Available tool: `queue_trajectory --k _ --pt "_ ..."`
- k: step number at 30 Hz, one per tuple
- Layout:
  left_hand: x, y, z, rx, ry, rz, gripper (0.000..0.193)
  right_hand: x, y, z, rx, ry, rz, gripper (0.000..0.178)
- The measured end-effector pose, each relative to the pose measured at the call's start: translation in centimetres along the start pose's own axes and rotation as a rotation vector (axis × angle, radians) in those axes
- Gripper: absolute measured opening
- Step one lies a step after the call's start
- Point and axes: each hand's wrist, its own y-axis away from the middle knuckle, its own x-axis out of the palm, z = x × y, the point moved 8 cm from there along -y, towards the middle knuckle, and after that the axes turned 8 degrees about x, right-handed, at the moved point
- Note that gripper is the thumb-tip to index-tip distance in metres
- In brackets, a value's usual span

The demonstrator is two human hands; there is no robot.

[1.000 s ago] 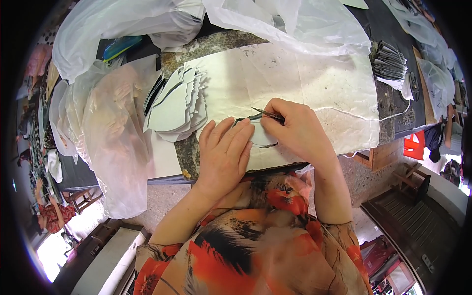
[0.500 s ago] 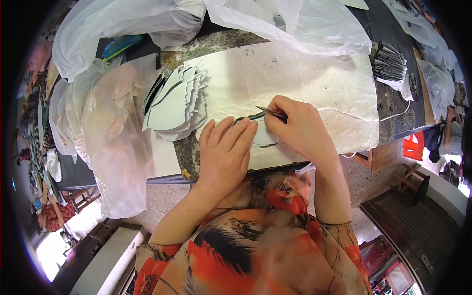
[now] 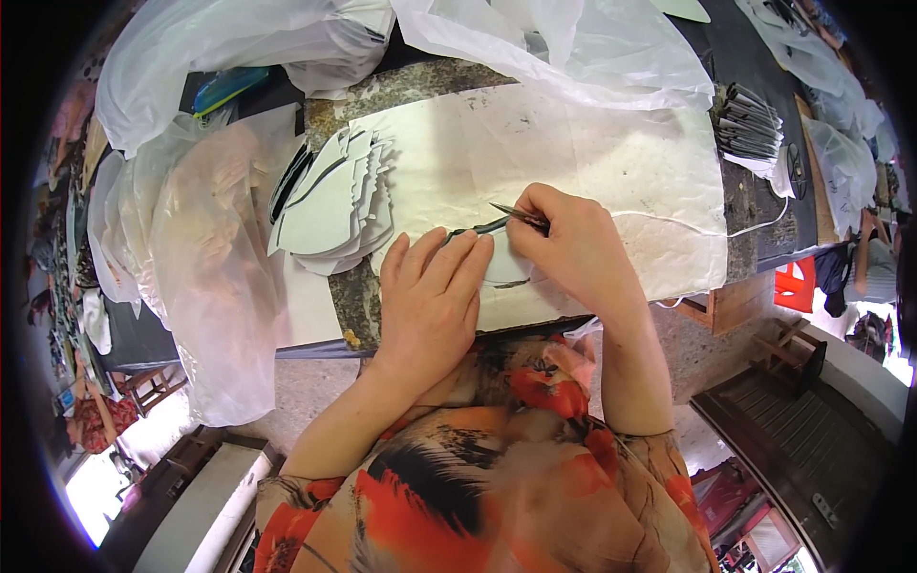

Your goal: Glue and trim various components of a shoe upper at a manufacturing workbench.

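My left hand (image 3: 432, 296) lies flat, fingers spread, on a pale cut piece (image 3: 501, 264) with a dark curved strip (image 3: 491, 227) along its far edge. Its fingertips press near the left end of that strip. From the right, my right hand (image 3: 570, 234) pinches a slim, pointed dark metal tool (image 3: 521, 214), its tip pointing left just above the strip. Fingers hide the tool's rear part, so its exact kind is unclear. Left of my hands, a stack of similar pale pieces (image 3: 330, 215) with notched edges and dark strips leans loosely together.
Under the work lies a large whitish sheet (image 3: 659, 172) on the dark table. Clear plastic bags (image 3: 210, 277) cover the left side, more plastic (image 3: 621, 57) the far side. A bundle of dark strips (image 3: 750, 124) sits at the right, near a white cord (image 3: 759, 227).
The whole view has shifted slightly left. Both hands, the tool and the pale piece keep nearly the same places on the sheet.
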Motion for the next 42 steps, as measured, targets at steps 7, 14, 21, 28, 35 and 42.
queue_trajectory --k 7,14,21,28,35,42 --pt "-0.3 -0.7 -0.4 -0.007 -0.011 0.067 0.052 -0.3 -0.1 -0.2 0.014 -0.01 -0.007 0.021" --pt "-0.1 -1.1 -0.7 0.007 -0.04 0.101 0.054 -0.9 -0.2 -1.1 0.099 -0.077 0.039 0.019" --pt "-0.1 -1.5 -0.8 0.012 -0.024 0.099 0.057 -1.7 -0.4 -1.6 0.072 -0.059 0.008 0.022" --pt "0.0 -1.9 -1.0 0.006 -0.016 0.112 0.058 -2.0 -0.5 -1.7 0.05 -0.078 0.0 0.023" --pt "-0.1 -2.3 -1.3 0.024 -0.051 0.112 0.058 -2.1 -0.5 -1.7 0.01 -0.055 -0.045 0.024" --pt "0.2 -2.9 -1.7 0.035 -0.075 0.153 0.059 -2.6 -0.7 -2.0 0.028 -0.026 -0.07 0.026"
